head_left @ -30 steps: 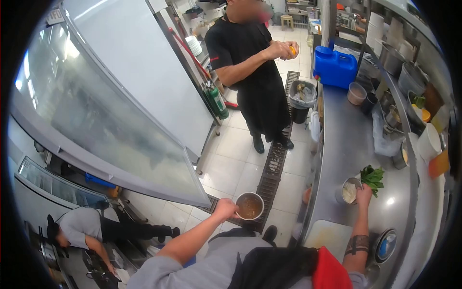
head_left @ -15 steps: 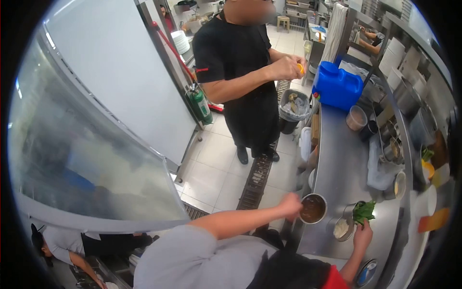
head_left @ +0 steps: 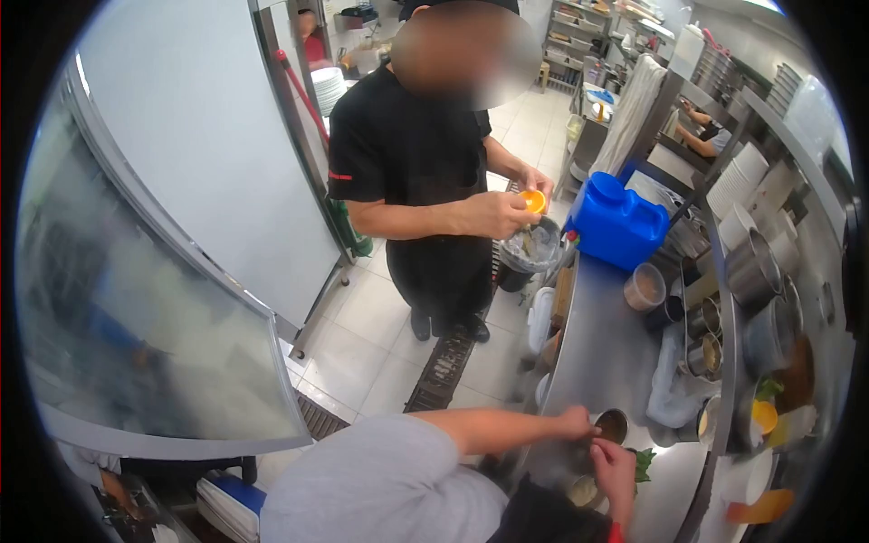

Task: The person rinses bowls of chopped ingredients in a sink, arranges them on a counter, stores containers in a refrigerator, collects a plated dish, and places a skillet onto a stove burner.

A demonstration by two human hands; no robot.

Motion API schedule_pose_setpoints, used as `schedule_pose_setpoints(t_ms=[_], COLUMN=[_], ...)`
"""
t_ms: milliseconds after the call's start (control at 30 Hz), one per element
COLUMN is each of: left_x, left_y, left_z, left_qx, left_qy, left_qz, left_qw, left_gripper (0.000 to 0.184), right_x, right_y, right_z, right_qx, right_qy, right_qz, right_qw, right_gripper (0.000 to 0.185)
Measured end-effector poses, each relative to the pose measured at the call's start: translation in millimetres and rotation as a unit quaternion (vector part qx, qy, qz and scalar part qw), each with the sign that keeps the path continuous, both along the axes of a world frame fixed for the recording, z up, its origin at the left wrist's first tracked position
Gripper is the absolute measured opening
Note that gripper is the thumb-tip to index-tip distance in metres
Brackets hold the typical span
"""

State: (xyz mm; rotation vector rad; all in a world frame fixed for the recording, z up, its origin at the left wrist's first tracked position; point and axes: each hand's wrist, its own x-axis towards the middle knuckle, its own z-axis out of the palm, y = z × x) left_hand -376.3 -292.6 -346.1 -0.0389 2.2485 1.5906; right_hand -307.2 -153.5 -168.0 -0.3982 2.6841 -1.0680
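Note:
My left hand [head_left: 577, 422] is closed at the edge of a small round metal pot [head_left: 613, 425] with brown liquid in it; any handle is hidden by the fist. Close by, my right hand [head_left: 617, 463] hovers at the near rim of this pot with its fingers drawn together, and whatever is in them is too small to make out. Green leaves [head_left: 644, 465] show beside the right hand, partly behind it. Below the pot, a container of something white [head_left: 583, 490] is blurred and partly covered by my arm.
A person in black [head_left: 416, 154] stands ahead, holding a cut orange [head_left: 533, 201] over a lined bin [head_left: 532, 244]. A blue jerrycan [head_left: 619, 220] and a clear tub [head_left: 644, 287] stand on the steel counter [head_left: 593, 353]. Shelves with stacked bowls [head_left: 740, 181] line the right; a glass door [head_left: 154, 299] hangs at left.
My right hand has left the green leaves and come to the pot's rim. My left hand stays at the pot. The view has shifted, and the person in black has lowered the orange.

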Motion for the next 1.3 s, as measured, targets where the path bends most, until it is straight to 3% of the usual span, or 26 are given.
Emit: schedule_pose_setpoints(t_ms=[100, 167, 200, 233, 267, 300, 333, 367, 400, 433, 500, 533, 600, 667, 733, 800, 867, 967, 1033, 1100, 1167, 1233, 1300], left_x=[22, 62, 84, 117, 142, 174, 201, 239, 274, 305, 359, 369, 390, 382, 352, 307, 253, 191, 161, 150, 165, 159, 157], left_y=[-50, -120, -164, -211, -251, -293, -342, -382, -427, -468, -530, -560, -614, -673, -743, -813, -881, -984, -1032, -1074, -1085, -1069, -1067], left_z=[-22, -43, -62, -77, -90, -85, -103, -112, -146, -158, -175, -177, -185, -186, -181, -158, -112, -73, -34, -66, -69, -25, -18], left_qx=[0.01, -0.026, -0.036, -0.127, -0.229, -0.278, -0.332, -0.327, -0.389, -0.402, -0.355, -0.35, -0.252, -0.3, -0.26, -0.323, -0.273, -0.302, -0.274, -0.231, -0.163, -0.037, -0.023], left_qy=[0.073, 0.078, 0.123, 0.263, 0.06, 0.02, -0.028, -0.104, -0.127, -0.127, -0.247, -0.249, -0.315, -0.259, -0.263, -0.165, -0.154, -0.114, -0.17, -0.242, -0.252, -0.356, -0.41], left_qz=[-0.153, -0.216, -0.235, -0.206, -0.192, -0.147, -0.178, -0.013, -0.052, -0.052, 0.191, 0.191, 0.42, 0.412, 0.419, 0.426, 0.48, 0.481, 0.461, 0.389, 0.307, 0.302, 0.274], left_qw=[0.985, 0.973, 0.963, 0.934, 0.952, 0.949, 0.926, 0.939, 0.911, 0.905, 0.881, 0.883, 0.813, 0.82, 0.829, 0.829, 0.819, 0.815, 0.827, 0.858, 0.903, 0.884, 0.87], left_gripper=[0.034, 0.028, 0.021, 0.022, 0.025, 0.02, 0.022, 0.024, 0.027, 0.03, 0.038, 0.038, 0.052, 0.063, 0.066, 0.061, 0.055, 0.049, 0.05, 0.055, 0.056, 0.068, 0.069], right_x=[-19, -23, -25, -27, -26, -25, -25, -23, -25, -22, -12, -16, -16, -8, -5, -4, -5, -6, -11, -22, -38, -63, -95], right_y=[-40, -74, -90, -107, -124, -143, -163, -183, -194, -219, -278, -294, -315, -336, -353, -374, -395, -430, -450, -475, -502, -532, -564], right_z=[-11, -19, -27, -36, -47, -56, -66, -81, -115, -117, -108, -137, -191, -226, -251, -268, -279, -299, -314, -332, -351, -369, -381], right_qx=[-0.023, -0.095, -0.094, -0.118, -0.139, -0.135, -0.097, -0.056, -0.04, -0.034, 0.1, 0.149, 0.179, 0.215, 0.225, 0.225, 0.219, 0.211, 0.208, 0.206, 0.207, 0.21, 0.215], right_qy=[-0.05, -0.232, -0.233, -0.286, -0.339, -0.343, -0.353, -0.361, -0.38, -0.381, -0.309, -0.254, -0.255, -0.254, -0.272, -0.297, -0.32, -0.349, -0.369, -0.385, -0.401, -0.405, -0.374], right_qz=[0.06, 0.079, 0.088, 0.116, 0.142, 0.152, 0.179, 0.203, 0.22, 0.224, 0.302, 0.356, 0.316, 0.24, 0.189, 0.158, 0.127, 0.088, 0.073, 0.07, 0.081, 0.109, 0.189], right_qw=[0.997, 0.965, 0.964, 0.944, 0.92, 0.917, 0.913, 0.908, 0.898, 0.896, 0.896, 0.887, 0.896, 0.912, 0.916, 0.914, 0.913, 0.909, 0.903, 0.897, 0.889, 0.883, 0.882], right_gripper=[0.023, 0.023, 0.023, 0.025, 0.027, 0.027, 0.027, 0.027, 0.029, 0.029, 0.029, 0.03, 0.031, 0.031, 0.03, 0.03, 0.03, 0.03, 0.03, 0.029, 0.029, 0.029, 0.029])
